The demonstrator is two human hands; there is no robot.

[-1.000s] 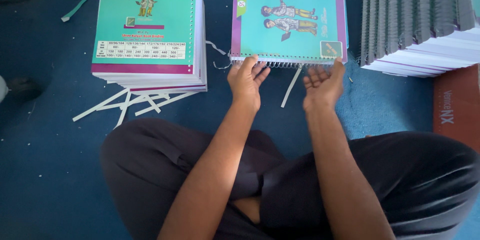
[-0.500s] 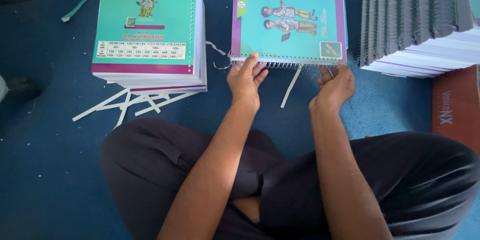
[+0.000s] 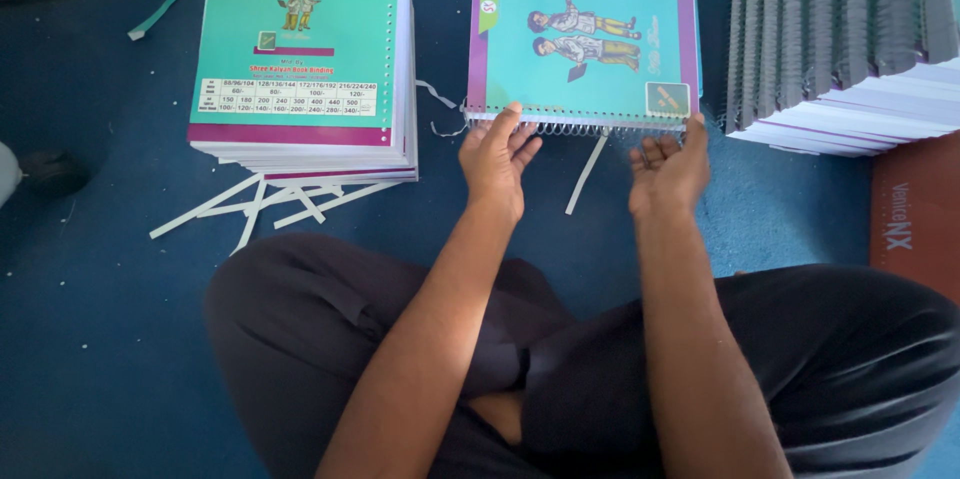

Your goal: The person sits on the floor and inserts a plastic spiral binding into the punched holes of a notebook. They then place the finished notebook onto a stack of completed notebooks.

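Blue carpet [image 3: 90,339] covers the whole floor, and a person sits on it with legs crossed in dark trousers [image 3: 420,339].

Far to the right of the fingers stands a big row of bound notebooks [image 3: 840,29] with grey wire spines on top, leaning a little. Below it lies a red-brown board [image 3: 915,209]. Far to the left of the fingers sits a tall stack of loose covers and pages [image 3: 300,49], teal on top with a purple band. White paper strips [image 3: 260,204] poke out from under that stack.

Right at the fingertips lies the teal notebook [image 3: 585,39], flat on the carpet, with a purple edge and a drawing of two children on it. Its wire spiral [image 3: 590,126] runs along the near edge, the edge closest to the fingers.

The left hand [image 3: 497,154] rests at the left end of the spiral. Its fingers are close together and bent a little, and the tips touch the cover edge and the wire. The right hand [image 3: 668,164] is at the right end of the spiral. It looks blurry. Its fingers are curled and a bit apart, and the tips touch the wire just under the corner of the cover. I cannot tell if they pinch it.

One thin white strip [image 3: 585,174] lies on the carpet between the two hands.
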